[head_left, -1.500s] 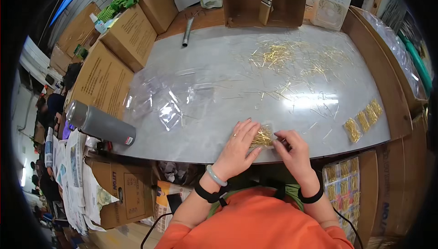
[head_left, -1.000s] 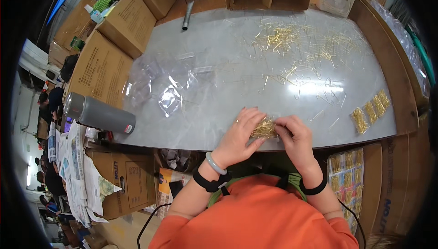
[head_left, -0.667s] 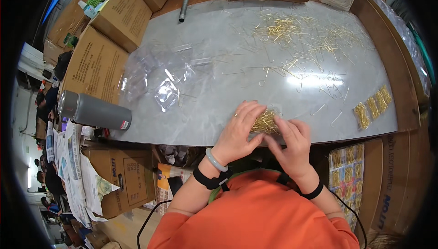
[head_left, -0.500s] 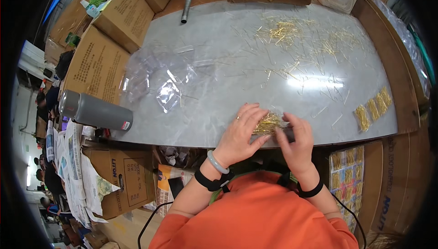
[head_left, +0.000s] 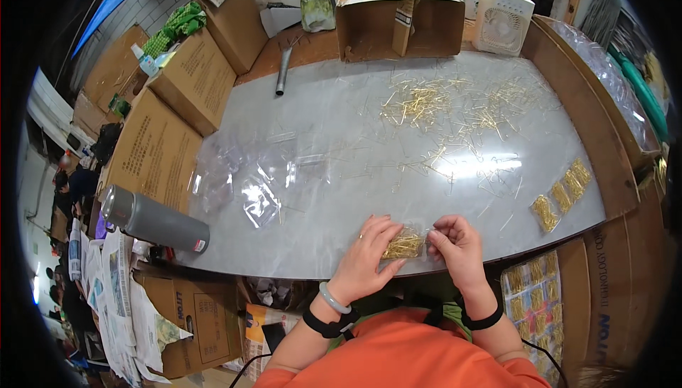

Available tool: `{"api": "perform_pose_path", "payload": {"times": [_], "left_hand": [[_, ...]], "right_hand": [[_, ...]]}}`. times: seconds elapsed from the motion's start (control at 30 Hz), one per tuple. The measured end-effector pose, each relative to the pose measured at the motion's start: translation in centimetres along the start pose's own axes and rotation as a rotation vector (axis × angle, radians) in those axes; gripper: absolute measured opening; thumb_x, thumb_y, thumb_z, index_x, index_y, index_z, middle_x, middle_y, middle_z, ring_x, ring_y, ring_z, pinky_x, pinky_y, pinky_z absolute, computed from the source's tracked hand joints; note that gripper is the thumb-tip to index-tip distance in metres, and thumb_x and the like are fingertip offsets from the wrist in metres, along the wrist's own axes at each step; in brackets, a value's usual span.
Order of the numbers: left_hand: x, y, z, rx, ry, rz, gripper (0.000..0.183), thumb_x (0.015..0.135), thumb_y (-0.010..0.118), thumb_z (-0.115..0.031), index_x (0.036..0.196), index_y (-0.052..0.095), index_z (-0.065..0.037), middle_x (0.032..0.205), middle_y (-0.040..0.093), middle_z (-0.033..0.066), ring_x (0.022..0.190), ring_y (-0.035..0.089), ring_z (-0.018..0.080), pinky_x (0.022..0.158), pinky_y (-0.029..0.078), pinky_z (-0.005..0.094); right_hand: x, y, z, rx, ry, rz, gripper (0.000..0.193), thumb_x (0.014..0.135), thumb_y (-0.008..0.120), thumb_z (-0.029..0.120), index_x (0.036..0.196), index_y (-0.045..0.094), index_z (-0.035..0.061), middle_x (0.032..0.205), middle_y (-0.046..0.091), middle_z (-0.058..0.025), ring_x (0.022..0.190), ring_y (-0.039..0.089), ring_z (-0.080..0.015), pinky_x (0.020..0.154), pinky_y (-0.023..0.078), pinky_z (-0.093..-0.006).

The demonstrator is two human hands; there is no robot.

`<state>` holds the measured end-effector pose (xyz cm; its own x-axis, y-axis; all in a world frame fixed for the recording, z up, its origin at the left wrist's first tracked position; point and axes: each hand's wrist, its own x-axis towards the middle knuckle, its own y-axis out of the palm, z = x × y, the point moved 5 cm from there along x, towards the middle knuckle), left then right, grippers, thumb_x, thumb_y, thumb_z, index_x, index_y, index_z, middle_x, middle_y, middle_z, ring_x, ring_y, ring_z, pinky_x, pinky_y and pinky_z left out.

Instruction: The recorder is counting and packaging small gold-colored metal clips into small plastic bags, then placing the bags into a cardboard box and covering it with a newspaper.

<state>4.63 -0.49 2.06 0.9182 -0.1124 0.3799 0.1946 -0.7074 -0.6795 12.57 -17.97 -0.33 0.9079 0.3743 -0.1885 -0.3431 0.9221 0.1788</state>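
A: What's in hand rn?

B: Small clear bag of gold pins (head_left: 405,244), lying at the near edge of the grey table (head_left: 341,114), right in front of the person. Left hand (head_left: 371,249) lies flat on its left side, fingers pressed down on the bag. Right hand (head_left: 455,244) is at the bag's right end, fingertips pinched together on the opening, as far as I can tell.

A: How far along?

B: I'd say early-to-mid. Four filled bags (head_left: 561,194) sit in a row near the right edge, well apart from the hands. This one looks loaded but prob not closed yet.

A: What's left?

B: Lots. Loose gold pins (head_left: 433,104) are spread over the far half of the table, two thicker heaps plus strays. A pile of empty clear bags (head_left: 249,182) lies to the left, near mid-table.

A: Anything else around?

B: Grey metal flask (head_left: 155,222) on its side at the near-left corner. Open cardboard box (head_left: 398,18) at the far edge, small white fan (head_left: 503,20) just beside it. Closed cartons (head_left: 195,79) along the left side, more bagged pins in a box (head_left: 529,295) below the table's right end.
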Motion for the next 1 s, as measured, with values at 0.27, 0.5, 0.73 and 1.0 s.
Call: {"api": "perform_pose_path", "payload": {"times": [0.27, 0.5, 0.73, 1.0], "left_hand": [[0.1, -0.1, -0.2, 0.011, -0.023, 0.005, 0.061, 0.086, 0.074, -0.025, 0.136, 0.049, 0.0, 0.135, 0.05, 0.0216, 0.132, 0.045, 0.0428, 0.113, 0.035, 0.0493], [-0.2, 0.4, -0.1, 0.055, -0.011, -0.011, 0.067, 0.086, 0.074, -0.026, 0.14, 0.044, 0.001, 0.135, 0.047, 0.0215, 0.132, 0.044, 0.0416, 0.112, 0.036, 0.0483], [-0.2, 0.4, -0.3, 0.058, 0.001, -0.009, 0.068, 0.087, 0.073, -0.026, 0.141, 0.043, 0.001, 0.135, 0.046, 0.0209, 0.132, 0.042, 0.0417, 0.111, 0.036, 0.0495], [-0.2, 0.5, -0.3, 0.107, 0.055, 0.012, 0.063, 0.087, 0.074, -0.027, 0.137, 0.048, 0.0, 0.132, 0.048, 0.0189, 0.13, 0.043, 0.041, 0.109, 0.037, 0.0497]], "right_hand": [[-1.0, 2.1, 1.6, -0.679, -0.634, -0.084, 0.017, 0.091, 0.07, 0.005, 0.106, 0.064, 0.0013, 0.079, 0.063, -0.0057, 0.069, 0.065, -0.022, 0.061, 0.051, -0.0322], [-2.0, 1.2, 2.4, -0.595, -0.635, -0.243, 0.019, 0.087, 0.066, -0.001, 0.105, 0.067, 0.004, 0.1, 0.063, -0.0128, 0.082, 0.065, -0.0324, 0.07, 0.053, -0.0382], [-2.3, 2.8, 2.4, -0.727, -0.714, -0.064, 0.02, 0.086, 0.065, -0.001, 0.106, 0.066, 0.0033, 0.098, 0.064, -0.0128, 0.082, 0.065, -0.0329, 0.072, 0.053, -0.0406], [-2.0, 2.9, 2.8, -0.863, -0.807, -0.11, 0.023, 0.084, 0.065, -0.003, 0.105, 0.068, 0.0062, 0.094, 0.066, -0.0107, 0.085, 0.064, -0.0317, 0.072, 0.053, -0.0403]]}}
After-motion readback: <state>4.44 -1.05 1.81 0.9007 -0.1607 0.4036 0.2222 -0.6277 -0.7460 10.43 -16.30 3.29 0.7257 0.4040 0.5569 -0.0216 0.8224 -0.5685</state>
